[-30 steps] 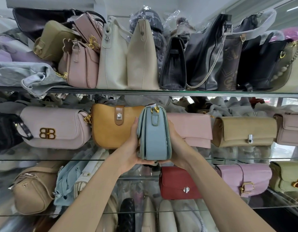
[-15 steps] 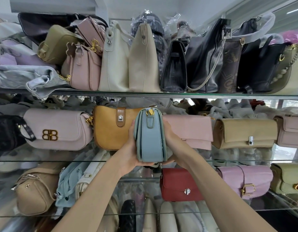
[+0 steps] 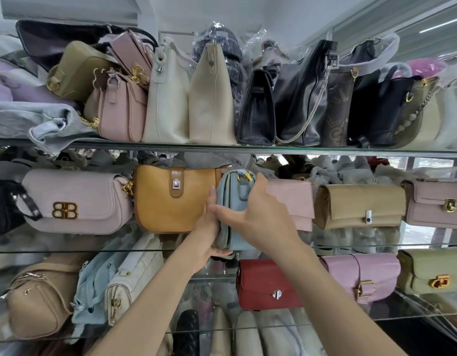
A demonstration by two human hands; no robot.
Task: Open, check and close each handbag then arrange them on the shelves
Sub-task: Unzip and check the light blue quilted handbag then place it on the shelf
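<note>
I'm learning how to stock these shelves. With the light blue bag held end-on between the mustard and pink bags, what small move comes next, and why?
Probably ease the light blue bag straight back into the gap. It stands upright, end-on, between the mustard bag and the pink bag, and its bottom appears level with the glass shelf. The left hand supports it low, and the right hand lies over its side, placed to guide it in.

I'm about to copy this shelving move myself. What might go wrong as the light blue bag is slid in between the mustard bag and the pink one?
1. The gap looks tight: the light blue bag may shove the mustard bag or the pink bag askew.
2. It stands edge-on at the glass shelf front; if the left hand lets go early, it may tip off.
</note>
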